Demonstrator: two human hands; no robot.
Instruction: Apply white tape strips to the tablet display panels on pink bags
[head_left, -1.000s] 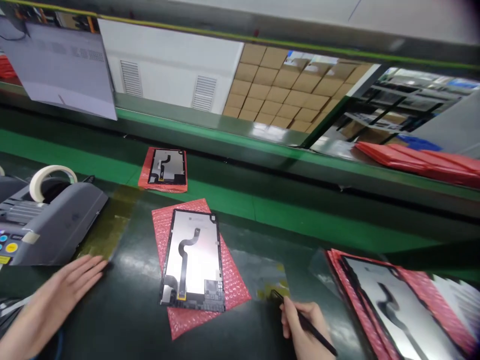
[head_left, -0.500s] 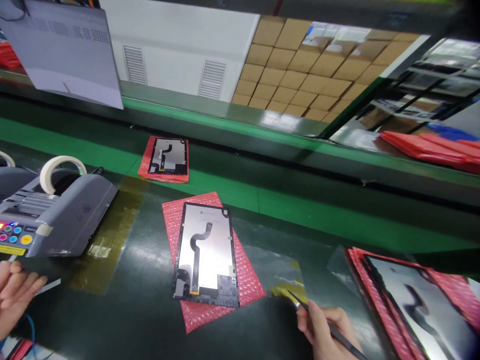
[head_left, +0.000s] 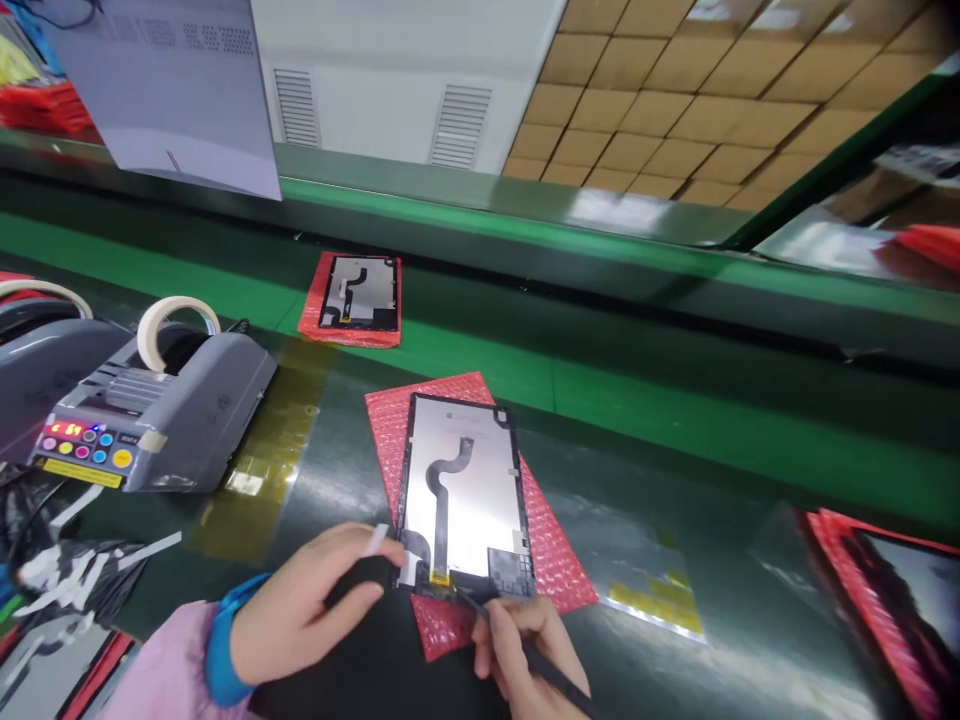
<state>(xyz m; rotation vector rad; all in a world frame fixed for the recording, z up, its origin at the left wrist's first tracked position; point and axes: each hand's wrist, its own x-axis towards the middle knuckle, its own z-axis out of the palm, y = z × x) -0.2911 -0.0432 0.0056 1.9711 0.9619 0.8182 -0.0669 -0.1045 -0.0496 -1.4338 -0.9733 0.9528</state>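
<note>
Both hands have come in to the middle panel [head_left: 480, 480] since half a second ago: the left hand [head_left: 304, 605] from the dispenser side, the right hand [head_left: 529, 650] from the amber pieces [head_left: 660, 595] on the bench. The panel lies on a pink bubble bag [head_left: 555, 550], set askew to it, between and just beyond the two hands. The left fingers stand at its lower left edge, thumb and index apart with a clear gap; a short white strip [head_left: 377, 540] sits at the index finger. Whether that fingertip touches the panel I cannot tell. The right fingers are pinched narrow on one dark tool [head_left: 551, 675], its tip at the panel's bottom edge, just beside the yellow end of the curved cable [head_left: 441, 510].

Three panels show: the middle one, a second [head_left: 364, 288] on a red bag [head_left: 313, 310] at the back, and a third [head_left: 919, 580], partly cut off, on red bags [head_left: 836, 560] at the right. At the left are two dispensers [head_left: 214, 405], with two tape rolls [head_left: 150, 345], one cut off. White scraps [head_left: 90, 580] lie below them, too tangled to count. Behind stand one screen [head_left: 180, 100] and two vents [head_left: 459, 125].
</note>
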